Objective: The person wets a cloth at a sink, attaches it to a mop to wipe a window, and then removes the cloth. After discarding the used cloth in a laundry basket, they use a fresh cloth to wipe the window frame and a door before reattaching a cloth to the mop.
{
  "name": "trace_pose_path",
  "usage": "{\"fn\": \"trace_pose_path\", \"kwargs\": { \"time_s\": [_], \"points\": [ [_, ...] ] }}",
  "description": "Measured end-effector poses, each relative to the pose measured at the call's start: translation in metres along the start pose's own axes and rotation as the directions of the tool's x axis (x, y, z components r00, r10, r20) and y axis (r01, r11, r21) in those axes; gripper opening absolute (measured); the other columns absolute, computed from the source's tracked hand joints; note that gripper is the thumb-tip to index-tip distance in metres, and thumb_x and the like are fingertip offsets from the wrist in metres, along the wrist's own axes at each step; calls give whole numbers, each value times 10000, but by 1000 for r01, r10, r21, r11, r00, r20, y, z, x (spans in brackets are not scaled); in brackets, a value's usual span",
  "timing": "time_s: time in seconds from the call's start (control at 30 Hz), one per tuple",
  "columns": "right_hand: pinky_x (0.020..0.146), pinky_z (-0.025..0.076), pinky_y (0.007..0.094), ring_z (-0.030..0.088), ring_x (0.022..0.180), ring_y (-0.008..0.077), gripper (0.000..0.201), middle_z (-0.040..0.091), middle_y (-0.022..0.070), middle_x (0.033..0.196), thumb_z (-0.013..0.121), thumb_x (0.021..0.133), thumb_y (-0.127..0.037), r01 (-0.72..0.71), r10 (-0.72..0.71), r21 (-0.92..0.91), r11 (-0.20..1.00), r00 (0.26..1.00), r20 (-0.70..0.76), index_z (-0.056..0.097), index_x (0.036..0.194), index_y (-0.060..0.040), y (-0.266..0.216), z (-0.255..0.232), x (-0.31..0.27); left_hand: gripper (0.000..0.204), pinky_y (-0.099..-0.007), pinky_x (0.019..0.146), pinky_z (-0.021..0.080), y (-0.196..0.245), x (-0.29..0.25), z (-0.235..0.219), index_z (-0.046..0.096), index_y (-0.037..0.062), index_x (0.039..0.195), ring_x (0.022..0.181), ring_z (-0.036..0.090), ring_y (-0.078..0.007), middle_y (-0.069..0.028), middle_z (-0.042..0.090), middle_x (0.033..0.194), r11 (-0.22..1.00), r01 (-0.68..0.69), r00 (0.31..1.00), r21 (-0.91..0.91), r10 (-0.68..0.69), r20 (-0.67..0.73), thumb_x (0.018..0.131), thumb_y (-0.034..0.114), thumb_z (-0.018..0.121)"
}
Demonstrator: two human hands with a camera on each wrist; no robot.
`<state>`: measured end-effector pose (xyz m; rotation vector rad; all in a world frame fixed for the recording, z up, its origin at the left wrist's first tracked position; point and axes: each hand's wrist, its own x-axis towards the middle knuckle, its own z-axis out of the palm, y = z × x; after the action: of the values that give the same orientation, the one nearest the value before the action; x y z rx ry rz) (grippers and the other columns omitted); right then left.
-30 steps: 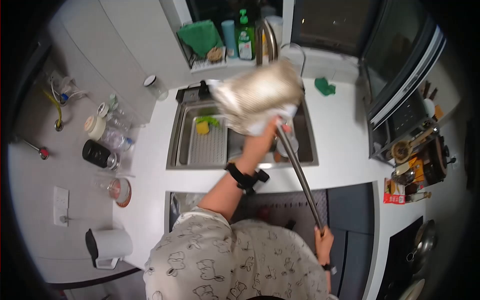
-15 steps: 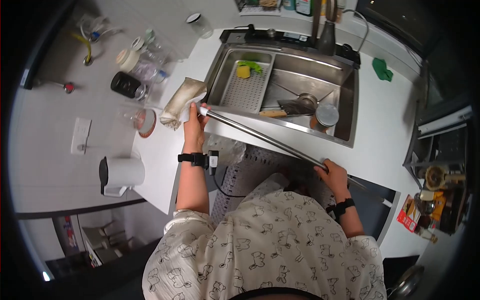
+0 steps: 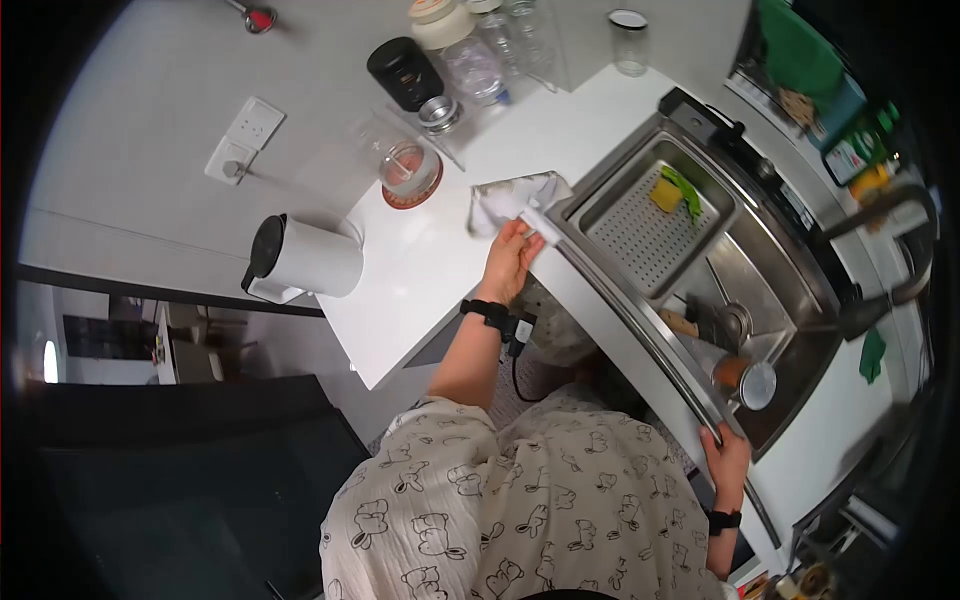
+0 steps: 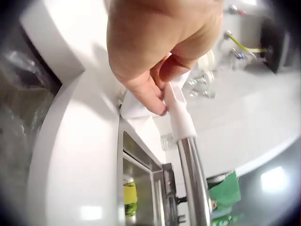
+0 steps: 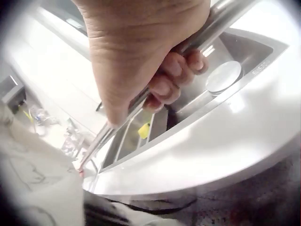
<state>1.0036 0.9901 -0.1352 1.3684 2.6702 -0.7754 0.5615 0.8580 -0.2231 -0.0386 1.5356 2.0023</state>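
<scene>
A flat mop spans both hands, its metal pole running along the sink's front edge. My left hand holds the head end, fingers curled beside the white connector. The mop head's white and grey cloth lies over the counter at the sink's left corner; in the left wrist view the hand hides most of it. Toward the pole's other end, my right hand grips it with the fingers wrapped around.
The sink holds a perforated tray with a yellow sponge, a cleaver and a lidded jar. Bottles, a glass cup and a white kettle line the wall side of the counter.
The mop head has come down from over the sink to the counter at its left. The right hand has gone from low on the pole to the sink's front edge. The view has turned left.
</scene>
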Motion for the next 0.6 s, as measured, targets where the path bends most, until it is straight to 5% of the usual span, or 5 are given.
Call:
{"fn": "trace_pose_path", "kwargs": {
  "time_s": [0.07, 0.23, 0.33, 0.43, 0.6],
  "points": [
    [497, 390, 398, 506, 517, 361, 349, 482, 185, 525, 615, 767, -350, -32, 32, -2, 999, 994, 102, 549, 734, -9, 4, -9, 9, 197, -311, 798, 496, 14, -9, 3, 494, 18, 994, 903, 576, -171, -62, 572, 1007, 934, 121, 977, -338, -52, 205, 909, 182, 423],
    [469, 359, 375, 419, 476, 357, 358, 409, 196, 522, 610, 774, -323, -45, 43, 9, 999, 989, 143, 505, 705, 12, -10, -18, 21, 352, -368, 927, 418, 7, 15, 0, 453, -41, 1136, 1020, 540, -239, -136, 551, 1074, 856, 171, 978, -488, -87, 190, 915, 218, 360],
    [453, 342, 356, 346, 465, 320, 338, 377, 177, 522, 630, 771, -259, -1, -1, 22, 1000, 996, 89, 462, 670, 16, -5, -12, 22, 555, -336, 974, 359, 13, 19, 12, 396, -100, 1184, 1117, 476, -258, -183, 491, 1196, 735, 196, 948, -650, 26, 316, 918, 370, 267],
    [430, 307, 323, 265, 469, 226, 353, 307, 134, 517, 633, 786, -225, -36, 28, 90, 995, 996, 87, 408, 646, 9, 19, 4, 14, 524, -310, 910, 388, 30, 6, 44, 420, -44, 1184, 1012, 516, -220, -149, 506, 1174, 568, 300, 948, -767, -83, 309, 909, 392, 322],
    [413, 231, 287, 223, 496, 127, 399, 235, 62, 518, 622, 815, -262, -63, -22, 333, 941, 969, 247, 355, 637, -24, 93, 47, 14, 551, -282, 809, 416, 14, 13, 78, 413, -3, 1192, 923, 521, -163, -116, 496, 1185, 611, 240, 947, -754, 21, 319, 875, 446, 376]
  ]
}}
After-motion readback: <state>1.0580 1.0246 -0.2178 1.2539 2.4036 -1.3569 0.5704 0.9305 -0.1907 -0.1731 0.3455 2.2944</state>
